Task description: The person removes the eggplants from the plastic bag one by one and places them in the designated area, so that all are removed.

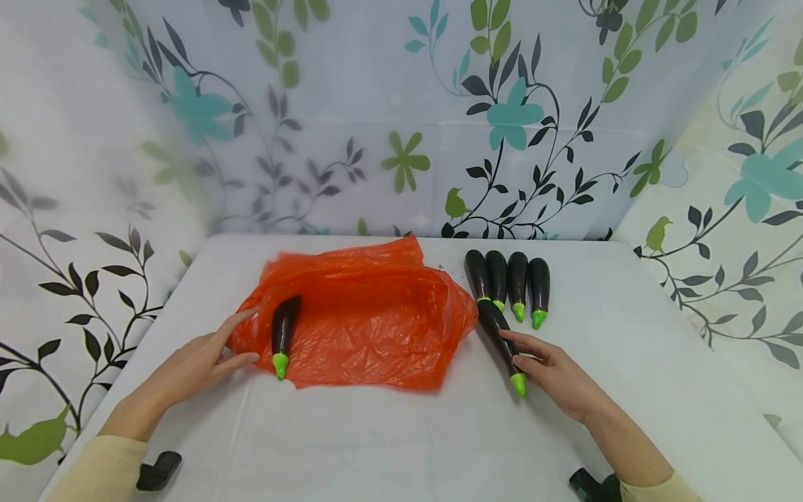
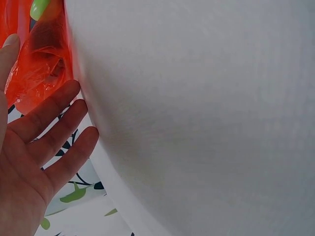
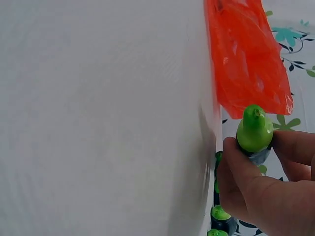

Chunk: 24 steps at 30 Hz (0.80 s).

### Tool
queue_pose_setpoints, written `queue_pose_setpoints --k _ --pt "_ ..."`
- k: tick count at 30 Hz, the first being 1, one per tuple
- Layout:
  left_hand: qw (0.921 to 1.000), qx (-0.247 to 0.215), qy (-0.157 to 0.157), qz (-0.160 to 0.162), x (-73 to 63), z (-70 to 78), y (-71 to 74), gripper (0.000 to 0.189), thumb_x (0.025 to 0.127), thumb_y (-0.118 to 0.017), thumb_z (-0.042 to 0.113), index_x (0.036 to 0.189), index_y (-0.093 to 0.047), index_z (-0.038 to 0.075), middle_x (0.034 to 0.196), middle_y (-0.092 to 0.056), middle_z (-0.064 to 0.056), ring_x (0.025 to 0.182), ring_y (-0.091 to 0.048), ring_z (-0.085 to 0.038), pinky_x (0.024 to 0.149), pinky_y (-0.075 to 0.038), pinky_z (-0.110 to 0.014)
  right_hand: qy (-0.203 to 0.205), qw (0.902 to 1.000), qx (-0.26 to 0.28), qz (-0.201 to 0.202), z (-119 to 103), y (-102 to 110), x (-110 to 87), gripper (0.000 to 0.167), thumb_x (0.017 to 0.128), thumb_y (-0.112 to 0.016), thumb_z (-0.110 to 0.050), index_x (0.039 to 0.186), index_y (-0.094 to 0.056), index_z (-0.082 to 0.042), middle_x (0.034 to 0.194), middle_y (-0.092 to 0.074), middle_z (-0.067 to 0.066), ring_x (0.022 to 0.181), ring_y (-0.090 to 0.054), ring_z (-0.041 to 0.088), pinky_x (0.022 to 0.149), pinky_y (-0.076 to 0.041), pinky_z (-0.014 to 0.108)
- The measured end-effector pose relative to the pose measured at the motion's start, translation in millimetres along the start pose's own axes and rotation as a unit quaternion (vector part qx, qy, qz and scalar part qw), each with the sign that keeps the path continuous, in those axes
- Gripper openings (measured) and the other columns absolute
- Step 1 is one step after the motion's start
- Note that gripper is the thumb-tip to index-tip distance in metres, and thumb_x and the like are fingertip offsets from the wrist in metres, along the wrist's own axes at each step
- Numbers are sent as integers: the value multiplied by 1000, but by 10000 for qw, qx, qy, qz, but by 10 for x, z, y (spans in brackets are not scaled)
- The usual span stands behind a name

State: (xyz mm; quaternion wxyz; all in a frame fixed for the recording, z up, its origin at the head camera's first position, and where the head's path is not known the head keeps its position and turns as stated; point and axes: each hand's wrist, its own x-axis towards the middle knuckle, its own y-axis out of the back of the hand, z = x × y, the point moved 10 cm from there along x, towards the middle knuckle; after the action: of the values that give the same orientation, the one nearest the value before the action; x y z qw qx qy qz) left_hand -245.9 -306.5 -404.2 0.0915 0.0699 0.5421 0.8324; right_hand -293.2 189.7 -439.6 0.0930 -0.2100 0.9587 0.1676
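A red plastic bag [image 1: 376, 341] lies spread on the white table, with one dark eggplant [image 1: 285, 331] with a green stem on its left part. At the bag's left edge is my left hand [image 1: 194, 366], its fingers extended; the left wrist view shows them straight and spread beside the bag [image 2: 42, 73]. My right hand [image 1: 555, 373] pinches another eggplant [image 1: 498, 335] near its green end, right of the bag. In the right wrist view, that eggplant's green stem [image 3: 254, 130] sits between thumb and fingers. Its far end meets the row behind.
Several more eggplants [image 1: 517, 279] stand in a row at the back right of the table [image 1: 351, 446]. A leaf-patterned curtain [image 1: 351, 104] surrounds the table's back and sides. Dark devices show at the left wrist [image 1: 159, 472] and right wrist [image 1: 592, 486].
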Motion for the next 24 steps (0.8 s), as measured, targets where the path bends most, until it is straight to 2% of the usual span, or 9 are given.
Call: queue_pose_setpoints --k 6,11,16,24 --pt "10000 -22 46 -31 0 -6 -1 79 90 -69 39 151 -23 19 69 -46 2 64 -46 -12 61 -41 -33 -106 9999 -99 -25 19 -20 -25 48 99 -58 -22 146 -46 -22 153 -29 18 137 -30 42 101 -41 50" --pt "10000 -23 21 -24 2 -9 -1 78 90 -69 40 151 -23 20 69 -46 2 64 -46 -12 61 -41 -34 -127 9992 -382 86 29 -2 -41 48 98 -59 -24 145 -48 -21 152 -32 18 134 -37 42 102 -40 53" --pt "10000 10 -19 -9 5 -15 -1 78 90 -69 39 150 -23 20 69 -46 3 64 -47 -11 62 -43 -35 -169 9989 -417 131 50 7 -40 48 98 -60 -23 144 -49 -21 149 -35 18 130 -44 40 102 -39 54" --pt "10000 -45 -40 1 -1 -10 1 78 91 -69 38 151 -23 20 68 -46 3 63 -46 -11 61 -41 -34 -126 9977 -649 149 58 -4 -29 47 98 -61 -21 143 -50 -19 148 -37 22 125 -50 38 99 -42 54"
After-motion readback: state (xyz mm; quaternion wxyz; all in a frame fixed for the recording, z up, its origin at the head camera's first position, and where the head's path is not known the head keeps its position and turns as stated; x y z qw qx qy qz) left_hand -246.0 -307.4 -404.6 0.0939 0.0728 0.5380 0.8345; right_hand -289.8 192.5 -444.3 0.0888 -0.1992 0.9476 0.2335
